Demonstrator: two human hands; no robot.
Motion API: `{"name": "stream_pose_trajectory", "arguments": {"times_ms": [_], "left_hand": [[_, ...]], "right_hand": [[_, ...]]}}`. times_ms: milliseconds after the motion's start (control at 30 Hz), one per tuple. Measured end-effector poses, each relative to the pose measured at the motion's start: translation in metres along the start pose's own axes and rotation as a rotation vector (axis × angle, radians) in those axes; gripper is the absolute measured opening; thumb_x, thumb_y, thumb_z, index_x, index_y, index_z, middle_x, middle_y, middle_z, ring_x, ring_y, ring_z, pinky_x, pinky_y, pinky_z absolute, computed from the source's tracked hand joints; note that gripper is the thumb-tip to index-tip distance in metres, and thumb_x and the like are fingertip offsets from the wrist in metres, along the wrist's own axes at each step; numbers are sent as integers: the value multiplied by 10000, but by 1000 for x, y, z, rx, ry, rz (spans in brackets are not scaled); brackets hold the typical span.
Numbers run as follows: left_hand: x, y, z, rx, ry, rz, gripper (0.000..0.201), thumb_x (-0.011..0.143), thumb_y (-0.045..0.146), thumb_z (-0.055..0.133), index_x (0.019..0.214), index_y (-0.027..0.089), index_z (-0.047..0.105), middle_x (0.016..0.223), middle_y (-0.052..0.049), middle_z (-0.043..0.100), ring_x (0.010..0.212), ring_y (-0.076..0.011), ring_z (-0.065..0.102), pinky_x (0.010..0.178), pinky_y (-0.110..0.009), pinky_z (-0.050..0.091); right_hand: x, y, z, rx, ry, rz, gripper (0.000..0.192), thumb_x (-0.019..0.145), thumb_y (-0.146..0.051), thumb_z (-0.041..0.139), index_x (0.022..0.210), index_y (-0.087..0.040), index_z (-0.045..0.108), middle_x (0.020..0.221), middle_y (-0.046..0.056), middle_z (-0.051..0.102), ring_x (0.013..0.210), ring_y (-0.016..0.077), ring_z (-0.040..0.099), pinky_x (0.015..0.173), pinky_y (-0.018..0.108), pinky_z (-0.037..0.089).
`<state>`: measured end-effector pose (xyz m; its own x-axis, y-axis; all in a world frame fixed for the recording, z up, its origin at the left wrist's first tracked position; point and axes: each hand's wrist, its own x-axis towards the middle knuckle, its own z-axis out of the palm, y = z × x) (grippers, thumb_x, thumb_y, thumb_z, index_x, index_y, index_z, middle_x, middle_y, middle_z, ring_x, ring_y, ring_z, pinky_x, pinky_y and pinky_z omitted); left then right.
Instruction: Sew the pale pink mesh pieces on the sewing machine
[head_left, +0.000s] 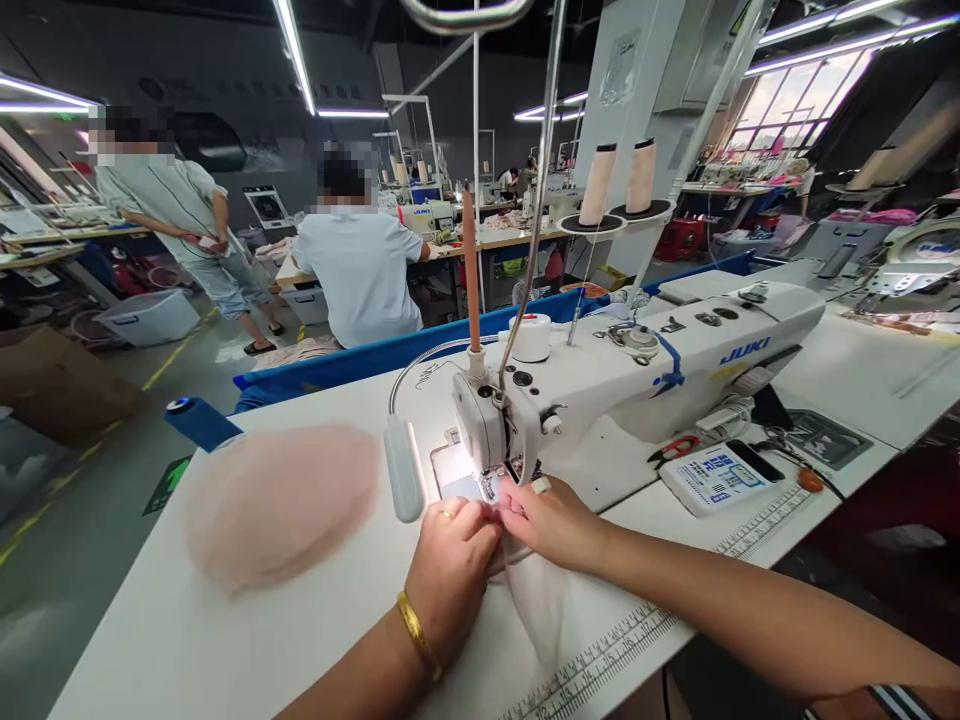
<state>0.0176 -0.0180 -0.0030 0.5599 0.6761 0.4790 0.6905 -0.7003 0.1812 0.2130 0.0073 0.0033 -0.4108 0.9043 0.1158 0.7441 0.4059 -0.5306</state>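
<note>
both hands, left (452, 562) and right (546, 520), are pinched on the sheer fabric (534, 600) just before the needle (491, 487), its length trailing back toward the table (225, 640) edge.

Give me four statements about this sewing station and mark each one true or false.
1. Both hands, the left hand and the right hand, press sheer fabric near the needle of the sewing machine. True.
2. The left wrist is bare. False: it wears a gold bangle.
3. A pale pink pile of fabric lies on the table left of the machine. True.
4. The machine is black. False: it is white.
</note>
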Motion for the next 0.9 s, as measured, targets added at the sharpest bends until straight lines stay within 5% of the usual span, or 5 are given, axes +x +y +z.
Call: {"name": "stream_pose_trajectory", "arguments": {"times_ms": [233, 367, 633, 900], "left_hand": [[-5, -4, 0, -49, -42, 35, 296, 978, 64, 459, 948, 207, 717, 905, -46, 739, 768, -199, 616, 756, -374, 489], [-2, -4, -3, -42, -33, 33, 289, 991, 96, 460, 965, 200, 729, 960, -66, 751, 793, -210, 632, 772, -384, 515], [-1, -9, -1, 12, -23, 7, 267, 1000, 171, 499, 1128, 192, 732, 1129, -95, 751, 930, -257, 659, 832, -402, 554], [-2, -12, 2, -20, -23, -43, 288, 1008, 196, 486, 1164, 217, 728, 1148, -94, 749, 954, -261, 668, 832, -410, 566]], "right_hand": [[-11, 18, -2, -65, 39, -196, 208, 1001, -238, 525, 1125, -238, 693, 1085, 93, 684, 1007, 262, 603, 846, 359, 493], [-12, 19, -6, -71, 28, -324, 265, 991, -170, 493, 1060, -252, 735, 1080, 82, 686, 1000, 253, 580, 822, 345, 513], [-6, 25, 1, -131, 152, -291, 279, 946, -146, 503, 1064, -245, 736, 1040, 101, 686, 979, 270, 578, 803, 369, 529], [-2, 20, -3, -66, 139, -238, 253, 941, -151, 503, 1038, -239, 720, 1087, 111, 700, 1023, 277, 609, 832, 399, 553]]}}
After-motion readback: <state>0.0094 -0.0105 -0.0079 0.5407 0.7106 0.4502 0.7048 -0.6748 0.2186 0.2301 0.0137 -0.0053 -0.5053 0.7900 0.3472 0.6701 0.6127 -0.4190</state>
